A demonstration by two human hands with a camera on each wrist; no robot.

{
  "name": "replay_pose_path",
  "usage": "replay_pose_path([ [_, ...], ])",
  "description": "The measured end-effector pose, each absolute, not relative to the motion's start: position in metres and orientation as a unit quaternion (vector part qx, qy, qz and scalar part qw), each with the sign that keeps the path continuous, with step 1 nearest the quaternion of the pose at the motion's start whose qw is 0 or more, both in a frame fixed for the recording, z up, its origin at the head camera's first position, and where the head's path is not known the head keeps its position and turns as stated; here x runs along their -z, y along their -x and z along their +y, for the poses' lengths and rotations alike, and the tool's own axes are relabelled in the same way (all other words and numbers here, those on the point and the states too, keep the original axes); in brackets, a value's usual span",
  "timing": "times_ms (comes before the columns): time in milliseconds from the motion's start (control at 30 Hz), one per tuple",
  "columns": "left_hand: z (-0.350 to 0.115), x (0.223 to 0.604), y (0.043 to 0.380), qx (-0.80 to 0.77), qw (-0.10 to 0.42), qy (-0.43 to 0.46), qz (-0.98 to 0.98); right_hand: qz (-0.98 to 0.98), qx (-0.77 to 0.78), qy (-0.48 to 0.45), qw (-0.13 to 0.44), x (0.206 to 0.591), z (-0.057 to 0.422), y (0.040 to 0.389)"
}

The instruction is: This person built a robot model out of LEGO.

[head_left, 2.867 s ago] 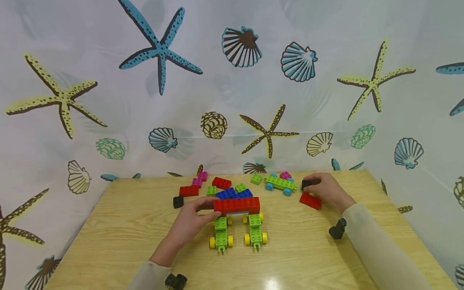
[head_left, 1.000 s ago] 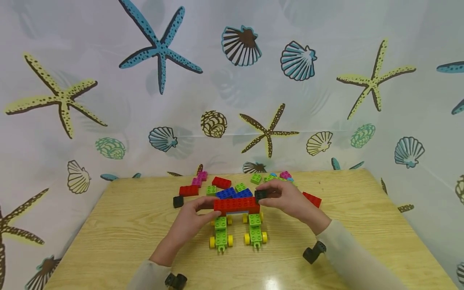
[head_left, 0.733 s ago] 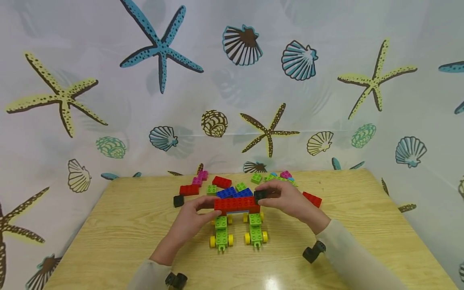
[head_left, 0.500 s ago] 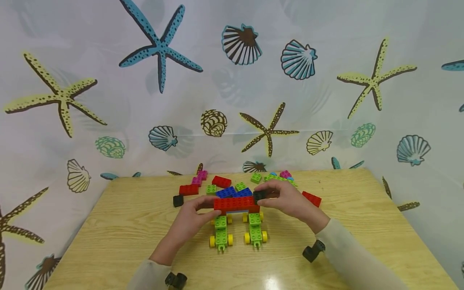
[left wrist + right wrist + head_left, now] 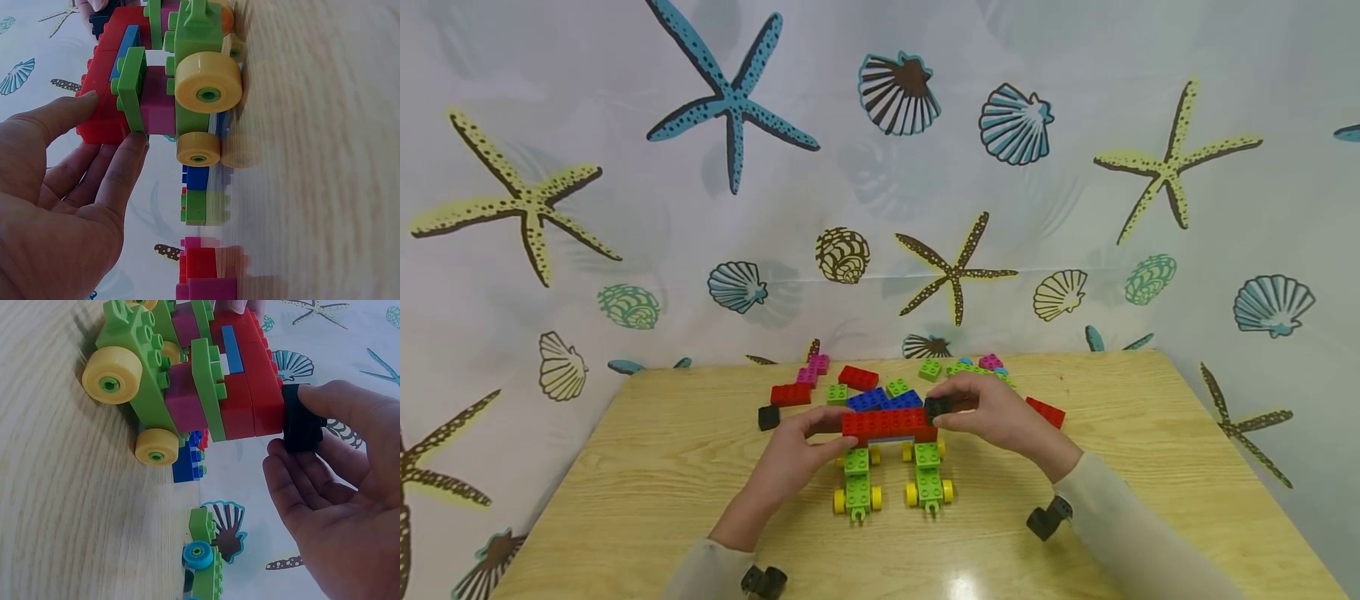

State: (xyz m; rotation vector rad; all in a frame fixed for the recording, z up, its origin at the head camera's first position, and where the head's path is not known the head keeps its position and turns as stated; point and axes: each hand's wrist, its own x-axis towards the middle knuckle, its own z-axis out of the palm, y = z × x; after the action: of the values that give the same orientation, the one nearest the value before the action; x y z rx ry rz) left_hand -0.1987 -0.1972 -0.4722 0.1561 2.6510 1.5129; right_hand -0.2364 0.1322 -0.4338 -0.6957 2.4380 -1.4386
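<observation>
Two green wheeled bases [image 5: 857,493] with yellow wheels stand side by side and are bridged by red bricks [image 5: 891,422]. Purple bricks [image 5: 186,407], green bricks [image 5: 207,387] and a blue piece [image 5: 232,350] show between bases and red bricks in the right wrist view. My left hand [image 5: 793,458] holds the left end of the red bricks, thumb in front and fingers behind. At the right end, my right hand [image 5: 996,414] pinches a black brick [image 5: 301,419] between thumb and fingers. Its underside meets the studded top of the red bricks.
Behind the build lie blue bricks [image 5: 867,400], red bricks [image 5: 791,394], small green bricks [image 5: 930,369] and pink bricks [image 5: 807,377]. Another black brick [image 5: 768,417] lies to the left. A green base with blue wheels [image 5: 206,575] and a red brick [image 5: 1046,412] are on the right.
My right hand has picked up the black brick from the back right and brought it leftward onto the right end of the red bricks. My left hand has kept its hold.
</observation>
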Motion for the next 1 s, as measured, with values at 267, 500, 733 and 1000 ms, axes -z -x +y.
replay_pose_path([
  [267,-0.1983,0.4742,0.1983,-0.495,0.042,-0.051,0.867,0.844,0.462,0.249,0.106,0.4330,0.1314,0.2377],
  [500,-0.1974,0.4733,0.1975,-0.490,0.040,-0.046,0.870,0.849,0.447,0.261,0.104,0.4325,0.1310,0.2409],
  [733,-0.1964,0.4728,0.1982,-0.491,0.041,-0.047,0.869,0.861,0.420,0.268,0.103,0.4275,0.1307,0.2418],
  [1000,-0.1968,0.4736,0.1998,-0.493,0.042,-0.049,0.868,0.863,0.409,0.275,0.112,0.4247,0.1300,0.2441],
])
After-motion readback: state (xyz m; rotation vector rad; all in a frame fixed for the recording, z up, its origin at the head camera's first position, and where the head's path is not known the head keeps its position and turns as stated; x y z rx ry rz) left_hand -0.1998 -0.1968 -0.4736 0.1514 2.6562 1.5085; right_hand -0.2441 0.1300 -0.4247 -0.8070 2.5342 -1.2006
